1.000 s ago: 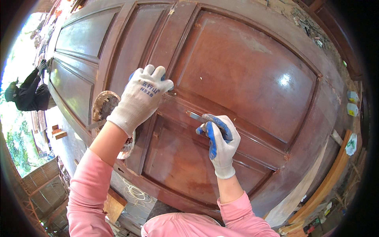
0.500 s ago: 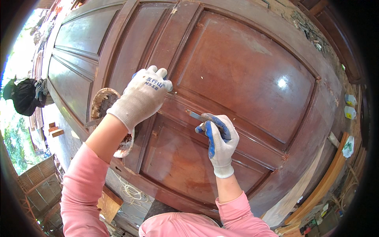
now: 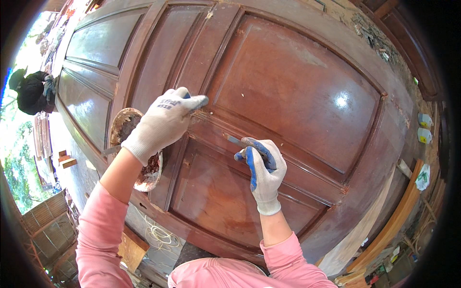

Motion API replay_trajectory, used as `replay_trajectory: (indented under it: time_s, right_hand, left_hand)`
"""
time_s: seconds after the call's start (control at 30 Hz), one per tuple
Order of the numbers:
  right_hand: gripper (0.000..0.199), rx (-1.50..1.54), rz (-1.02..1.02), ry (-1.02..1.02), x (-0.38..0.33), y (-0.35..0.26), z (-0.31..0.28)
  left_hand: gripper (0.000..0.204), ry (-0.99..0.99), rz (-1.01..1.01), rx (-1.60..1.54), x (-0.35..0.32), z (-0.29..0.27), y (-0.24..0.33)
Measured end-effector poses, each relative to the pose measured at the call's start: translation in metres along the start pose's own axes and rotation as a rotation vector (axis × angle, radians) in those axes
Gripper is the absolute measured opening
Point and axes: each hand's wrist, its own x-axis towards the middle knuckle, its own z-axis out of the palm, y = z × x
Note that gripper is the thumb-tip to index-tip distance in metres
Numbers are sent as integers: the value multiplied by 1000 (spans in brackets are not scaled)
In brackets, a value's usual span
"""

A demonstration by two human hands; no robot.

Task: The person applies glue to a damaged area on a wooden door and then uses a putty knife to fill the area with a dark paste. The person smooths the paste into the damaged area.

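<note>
A large brown panelled wooden door lies flat before me. My left hand, in a white glove with blue fingertips, rests over the rail between panels. One finger stretches right toward the panel moulding; the others are curled, and nothing shows in them. My right hand, gloved too, grips a small putty knife, its blade pointing up-left just above the rail, brownish stuff on its tip. Under my left forearm, a round-edged container of reddish-brown paste stands on the door, partly hidden. A similar tan-rimmed piece shows beyond the forearm.
A flat metal blade juts out beside the paste. At the far left a person in dark clothing bends by the door's edge. Coiled pale cord lies below; wooden boards and small plastic bottles are at the right.
My left hand has shifted slightly left and down, and one finger now stretches out. The right hand with the putty knife has moved only a little left. The person at the left has shifted.
</note>
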Motion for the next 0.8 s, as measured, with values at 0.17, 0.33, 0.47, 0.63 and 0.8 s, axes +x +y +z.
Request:
replay_trajectory:
  time_s: [0.17, 0.33, 0.47, 0.63, 0.8]
  right_hand:
    - [17, 28, -16, 42, -2, 1, 5]
    - [18, 10, -53, 81, -3, 3, 7]
    - [18, -38, -90, 99, -4, 4, 9]
    - [17, -112, -138, 106, -4, 6, 10]
    - [16, -148, -112, 102, -5, 9, 12]
  left_hand:
    - [55, 260, -161, -10, -34, 24, 39]
    - [64, 304, -371, 90, -44, 72, 85]
    - [72, 290, -425, 146, -38, 88, 85]
    - [79, 295, -467, 78, -31, 93, 81]
    - [82, 417, -488, 44, -35, 109, 77]
